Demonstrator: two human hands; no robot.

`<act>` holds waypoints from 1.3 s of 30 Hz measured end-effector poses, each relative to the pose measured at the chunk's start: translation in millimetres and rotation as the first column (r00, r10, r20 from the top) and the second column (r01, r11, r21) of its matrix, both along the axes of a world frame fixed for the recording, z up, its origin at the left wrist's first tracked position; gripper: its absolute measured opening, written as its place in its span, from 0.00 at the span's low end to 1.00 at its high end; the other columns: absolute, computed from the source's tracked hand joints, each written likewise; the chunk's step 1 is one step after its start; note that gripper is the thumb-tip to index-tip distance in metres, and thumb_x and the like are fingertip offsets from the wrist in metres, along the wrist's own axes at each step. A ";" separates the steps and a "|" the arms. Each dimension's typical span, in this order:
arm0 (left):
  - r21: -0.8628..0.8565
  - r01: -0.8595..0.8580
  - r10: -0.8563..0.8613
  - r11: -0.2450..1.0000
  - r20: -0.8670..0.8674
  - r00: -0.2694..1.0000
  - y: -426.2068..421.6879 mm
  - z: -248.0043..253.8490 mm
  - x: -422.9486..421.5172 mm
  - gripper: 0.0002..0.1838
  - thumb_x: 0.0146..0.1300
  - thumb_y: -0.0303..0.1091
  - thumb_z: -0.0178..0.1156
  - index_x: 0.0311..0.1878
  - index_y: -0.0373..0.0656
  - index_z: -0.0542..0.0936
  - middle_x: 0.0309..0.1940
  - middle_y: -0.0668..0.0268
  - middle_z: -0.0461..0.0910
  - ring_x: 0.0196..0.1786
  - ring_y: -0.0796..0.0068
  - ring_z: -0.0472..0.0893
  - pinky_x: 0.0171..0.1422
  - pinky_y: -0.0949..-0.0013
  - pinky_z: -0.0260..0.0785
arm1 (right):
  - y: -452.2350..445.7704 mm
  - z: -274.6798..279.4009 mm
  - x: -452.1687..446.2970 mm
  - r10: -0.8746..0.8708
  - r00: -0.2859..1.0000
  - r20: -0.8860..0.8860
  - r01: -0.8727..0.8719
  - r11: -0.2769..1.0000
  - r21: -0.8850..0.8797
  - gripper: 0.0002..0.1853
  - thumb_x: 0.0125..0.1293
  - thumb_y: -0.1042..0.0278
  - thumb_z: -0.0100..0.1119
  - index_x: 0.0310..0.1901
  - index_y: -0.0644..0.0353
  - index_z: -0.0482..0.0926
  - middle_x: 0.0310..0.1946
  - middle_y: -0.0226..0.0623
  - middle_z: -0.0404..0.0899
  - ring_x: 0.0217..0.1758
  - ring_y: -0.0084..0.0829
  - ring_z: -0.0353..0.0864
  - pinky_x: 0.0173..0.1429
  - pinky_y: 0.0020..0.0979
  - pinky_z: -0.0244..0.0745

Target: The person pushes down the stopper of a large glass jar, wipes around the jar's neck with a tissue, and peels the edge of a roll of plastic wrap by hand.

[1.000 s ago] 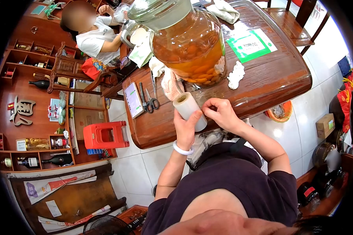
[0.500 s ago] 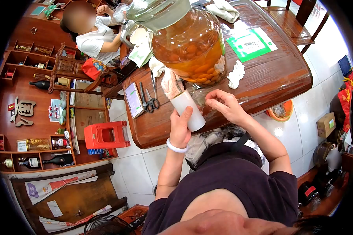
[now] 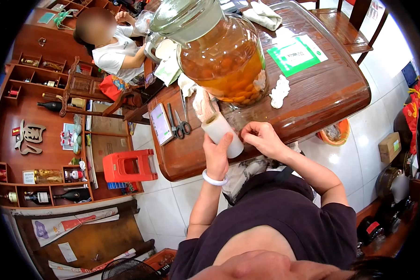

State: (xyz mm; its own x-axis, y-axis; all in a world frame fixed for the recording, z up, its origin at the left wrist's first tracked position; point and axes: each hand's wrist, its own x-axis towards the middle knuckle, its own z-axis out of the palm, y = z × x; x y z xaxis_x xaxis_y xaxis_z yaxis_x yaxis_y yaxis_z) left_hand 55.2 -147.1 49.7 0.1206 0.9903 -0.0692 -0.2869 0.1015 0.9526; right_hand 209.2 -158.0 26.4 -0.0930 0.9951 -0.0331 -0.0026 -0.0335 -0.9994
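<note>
My left hand (image 3: pixel 215 157) is wrapped round a roll of clear plastic film (image 3: pixel 225 136), tilted with its hollow core end facing up and away from me. To the right of the roll, my right hand (image 3: pixel 264 141) has its thumb and fingers pinched together; whether film is between them I cannot make out. Just beyond the hands stands a large glass jar (image 3: pixel 219 65) of amber liquid with orange-brown pieces inside and a glass lid. A pinkish cloth (image 3: pixel 203 103) lies between the roll and the jar. Black-handled scissors (image 3: pixel 181 128) and a phone (image 3: pixel 161 122) lie left of the roll.
On the wooden table (image 3: pixel 326 93) are a crumpled white tissue (image 3: pixel 280 92), a green-and-white packet (image 3: pixel 296 55) and a folded cloth (image 3: pixel 263 15). A red stool (image 3: pixel 129 166) stands left, an orange bin (image 3: pixel 335 132) right. Another person (image 3: pixel 119 53) sits at the far left.
My right hand has come slightly down and closer to the roll, its fingers curling into a pinch. The roll has tipped a little, showing more of its core. My left hand keeps its grip.
</note>
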 end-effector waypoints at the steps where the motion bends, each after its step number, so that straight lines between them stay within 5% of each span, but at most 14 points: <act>1: -0.008 0.023 -0.023 1.000 0.018 1.000 0.3 0.1 -1.6 0.22 0.55 0.33 0.66 0.49 0.37 0.68 0.38 0.62 0.77 0.39 0.74 0.77 0.45 0.70 0.70 | 0.0 -0.1 1.5 -0.001 1.000 0.000 0.001 1.000 0.001 0.14 0.54 0.65 0.54 0.30 0.71 0.76 0.21 0.42 0.77 0.26 0.26 0.75 0.33 0.29 0.70; 5: -0.063 0.069 -0.063 0.996 0.089 0.994 1.3 3.9 -2.5 0.23 0.54 0.33 0.66 0.50 0.37 0.67 0.38 0.62 0.77 0.40 0.73 0.77 0.45 0.70 0.70 | 0.7 3.8 3.2 -0.050 0.999 -0.012 0.050 0.999 0.004 0.13 0.54 0.65 0.53 0.30 0.70 0.77 0.22 0.41 0.78 0.26 0.25 0.75 0.33 0.29 0.70; 13: 0.244 -0.026 0.078 0.970 -0.209 0.975 -2.9 -1.6 6.8 0.25 0.52 0.28 0.66 0.51 0.37 0.66 0.40 0.62 0.76 0.41 0.74 0.76 0.47 0.70 0.70 | 7.8 4.2 -2.7 -0.026 0.999 0.036 0.026 1.000 -0.001 0.14 0.52 0.64 0.54 0.30 0.69 0.78 0.21 0.45 0.77 0.24 0.31 0.76 0.32 0.32 0.70; 17: 0.237 -0.030 0.084 0.971 -0.223 0.971 -2.0 -2.9 2.8 0.25 0.53 0.26 0.65 0.52 0.38 0.65 0.41 0.62 0.76 0.41 0.74 0.76 0.46 0.70 0.70 | 6.2 10.3 3.3 -0.020 0.993 0.116 0.017 0.999 0.027 0.13 0.51 0.64 0.54 0.29 0.69 0.78 0.20 0.46 0.77 0.24 0.33 0.76 0.32 0.33 0.70; 23: -0.003 0.185 -0.184 0.983 0.087 0.979 3.8 -1.9 -10.4 0.22 0.58 0.38 0.62 0.49 0.35 0.69 0.38 0.60 0.77 0.38 0.70 0.78 0.44 0.69 0.71 | 8.2 6.7 14.3 -0.014 0.993 0.114 0.002 0.995 0.104 0.12 0.52 0.66 0.53 0.29 0.69 0.76 0.20 0.44 0.75 0.25 0.31 0.75 0.32 0.31 0.70; 25: -0.051 0.267 -0.266 0.962 0.019 0.964 4.6 0.6 -11.7 0.30 0.61 0.55 0.53 0.50 0.33 0.68 0.40 0.56 0.76 0.42 0.64 0.78 0.41 0.62 0.74 | 9.6 3.6 19.1 0.012 0.994 0.111 -0.023 0.995 0.102 0.11 0.52 0.67 0.52 0.29 0.69 0.75 0.20 0.42 0.75 0.25 0.29 0.74 0.33 0.30 0.69; 27: -0.109 0.259 -0.250 0.960 0.092 0.964 2.2 5.9 -10.2 0.30 0.62 0.55 0.51 0.50 0.33 0.68 0.39 0.55 0.76 0.42 0.62 0.78 0.42 0.60 0.75 | 10.8 1.5 23.9 0.123 0.991 0.056 -0.127 0.990 0.069 0.08 0.56 0.71 0.49 0.31 0.69 0.75 0.26 0.32 0.76 0.30 0.19 0.70 0.35 0.22 0.67; 31: -0.240 0.282 -0.192 0.929 0.340 0.921 1.5 12.9 -9.1 0.25 0.63 0.50 0.53 0.48 0.33 0.69 0.39 0.55 0.77 0.42 0.64 0.79 0.43 0.59 0.76 | 13.0 -6.3 24.8 0.178 0.979 -0.095 -0.175 0.984 0.037 0.08 0.57 0.72 0.48 0.31 0.68 0.74 0.27 0.31 0.76 0.29 0.20 0.70 0.36 0.22 0.67; 39: -0.216 0.250 -0.203 0.944 0.218 0.955 2.2 4.5 -10.4 0.27 0.64 0.53 0.48 0.48 0.34 0.69 0.41 0.53 0.76 0.45 0.59 0.78 0.46 0.55 0.74 | 8.8 -6.7 13.9 0.111 0.912 -0.396 -0.131 0.991 -0.024 0.08 0.62 0.69 0.51 0.35 0.66 0.73 0.28 0.32 0.76 0.28 0.18 0.71 0.35 0.21 0.69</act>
State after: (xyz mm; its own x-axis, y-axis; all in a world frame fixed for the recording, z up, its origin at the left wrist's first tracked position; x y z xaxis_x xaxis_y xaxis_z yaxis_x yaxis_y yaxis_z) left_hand 44.8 -144.9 54.2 0.3740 0.8921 -0.2536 -0.4025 0.4025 0.8222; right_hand 223.1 -149.3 19.7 -0.2285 0.9734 -0.0178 -0.3875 -0.1078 -0.9156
